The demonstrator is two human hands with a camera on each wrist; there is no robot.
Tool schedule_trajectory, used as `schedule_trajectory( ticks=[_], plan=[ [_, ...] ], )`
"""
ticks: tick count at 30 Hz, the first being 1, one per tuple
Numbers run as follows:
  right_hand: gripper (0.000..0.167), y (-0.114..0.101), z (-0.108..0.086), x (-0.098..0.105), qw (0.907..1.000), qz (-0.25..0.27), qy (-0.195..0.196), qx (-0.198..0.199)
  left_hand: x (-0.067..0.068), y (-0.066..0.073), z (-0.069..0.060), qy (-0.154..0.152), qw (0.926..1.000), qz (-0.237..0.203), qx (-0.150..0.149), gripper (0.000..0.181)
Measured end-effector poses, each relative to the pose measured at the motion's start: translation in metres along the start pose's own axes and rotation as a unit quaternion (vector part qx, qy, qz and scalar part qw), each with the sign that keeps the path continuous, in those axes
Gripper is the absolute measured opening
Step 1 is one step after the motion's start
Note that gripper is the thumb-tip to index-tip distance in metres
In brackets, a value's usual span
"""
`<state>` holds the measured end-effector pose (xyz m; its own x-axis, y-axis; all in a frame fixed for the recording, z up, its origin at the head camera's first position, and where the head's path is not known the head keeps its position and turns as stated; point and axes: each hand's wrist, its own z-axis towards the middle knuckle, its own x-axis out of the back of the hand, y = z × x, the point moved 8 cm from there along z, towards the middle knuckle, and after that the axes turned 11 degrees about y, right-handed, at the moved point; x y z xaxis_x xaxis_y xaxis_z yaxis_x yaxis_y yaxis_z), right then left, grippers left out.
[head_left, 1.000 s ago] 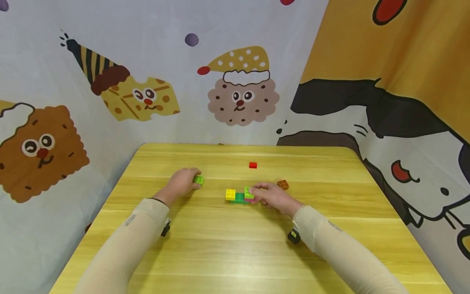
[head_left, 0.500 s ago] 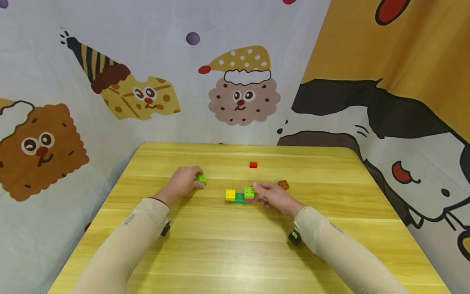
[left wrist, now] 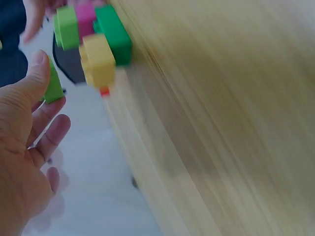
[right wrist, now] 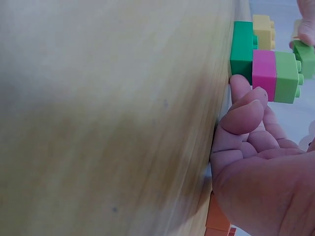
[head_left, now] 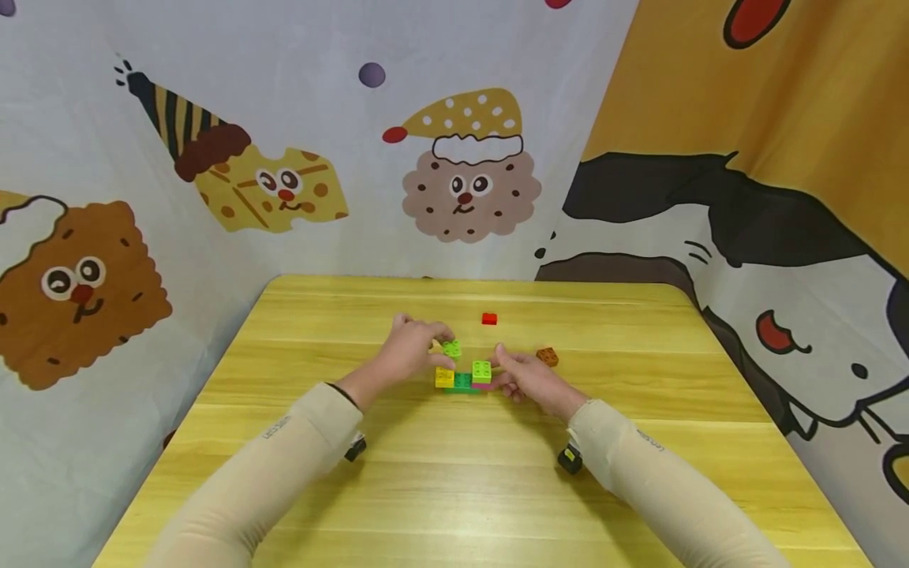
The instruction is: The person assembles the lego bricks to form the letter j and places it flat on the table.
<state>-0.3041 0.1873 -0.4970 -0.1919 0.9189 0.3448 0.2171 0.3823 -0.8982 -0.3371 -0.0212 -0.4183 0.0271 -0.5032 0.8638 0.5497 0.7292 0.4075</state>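
Observation:
My left hand [head_left: 406, 349] pinches a light green brick [head_left: 451, 348] between thumb and fingers, raised just above and behind the yellow brick. That yellow brick [head_left: 444, 379] sits on the left end of a long dark green brick [head_left: 463, 382]. On its right end a pink brick [right wrist: 264, 75] carries another light green brick [head_left: 481, 371]. My right hand [head_left: 531, 376] is beside this right end, fingers loosely bent and holding nothing. In the right wrist view, one fingertip [right wrist: 239, 84] appears to touch the end of the dark green brick.
A red brick [head_left: 489, 319] lies farther back on the wooden table [head_left: 454, 489]. Behind my right hand lies an orange-brown brick [head_left: 548, 356]. A cloth with cartoon figures [head_left: 469, 197] hangs beyond the table's back edge.
My left hand has carried its light green brick rightward from the table's left side to the yellow brick. The right hand has let go of the light green brick on the pink one.

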Motion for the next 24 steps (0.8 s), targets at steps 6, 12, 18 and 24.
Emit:
schedule_trajectory(
  ticks=[6,12,18,24],
  plan=[
    [0.072,0.000,0.000,-0.001,0.9999,-0.009,-0.007,0.004,-0.012,0.035,0.003,-0.008,0.9988,-0.016,-0.046,0.050],
    [0.066,0.000,-0.002,-0.002,0.9999,-0.011,-0.009,0.007,-0.019,0.044,0.004,-0.006,0.9980,0.004,-0.063,0.051],
    [0.065,0.001,-0.002,-0.001,0.9999,-0.006,-0.004,0.008,-0.021,0.047,0.005,0.001,0.9975,0.018,-0.069,0.050],
    [0.071,0.001,-0.002,-0.001,0.9999,-0.001,-0.008,0.008,-0.024,0.047,0.005,-0.004,0.9976,0.019,-0.066,0.050]
  ],
)
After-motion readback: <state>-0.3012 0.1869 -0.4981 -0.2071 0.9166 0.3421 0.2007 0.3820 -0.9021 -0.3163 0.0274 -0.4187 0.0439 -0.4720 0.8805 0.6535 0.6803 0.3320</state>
